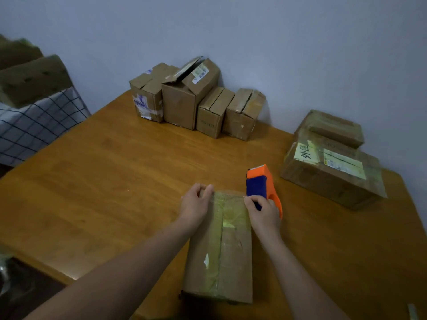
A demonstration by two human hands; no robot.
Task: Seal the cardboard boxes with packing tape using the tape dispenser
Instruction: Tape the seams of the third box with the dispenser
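Note:
A long cardboard box [221,255] lies on the wooden table [111,172] in front of me, with tape along its top seam. My left hand [195,205] rests on the box's far left corner, its fingers curled over the far edge. My right hand [263,212] grips the orange and blue tape dispenser [262,183] at the box's far right corner. The dispenser stands beside the box, its orange head pointing away from me.
A row of several cardboard boxes [196,100] stands against the back wall. Two stacked boxes [332,158] sit at the right. A checked cloth [34,125] and more cardboard lie off the table at the left.

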